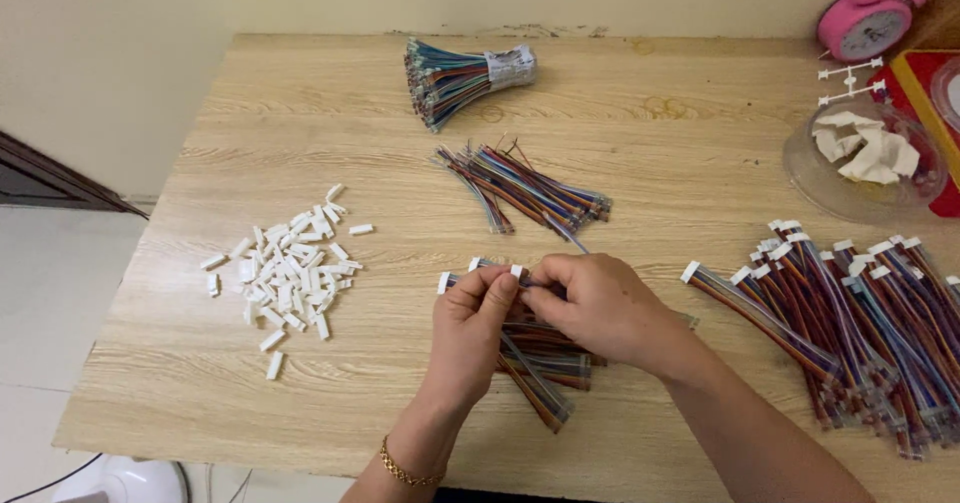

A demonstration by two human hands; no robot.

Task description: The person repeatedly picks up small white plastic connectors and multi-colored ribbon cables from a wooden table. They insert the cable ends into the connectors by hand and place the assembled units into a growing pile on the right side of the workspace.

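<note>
My left hand point(470, 328) and my right hand point(590, 308) meet over the middle of the wooden table point(650, 153). Together they pinch a small white connector point(517, 272) on the end of a flat multicoloured ribbon cable point(535, 378). A few more such cables with white ends lie under my hands point(445, 282). A gold bracelet point(405, 471) circles my left wrist.
Loose white connector housings point(290, 273) lie scattered at left. A bare-ended cable pile point(530, 191) and a banded cable bundle point(460, 78) lie further back. Finished cables point(860, 323) are heaped at right, near a clear bowl point(865, 158) and a pink alarm clock point(865, 18).
</note>
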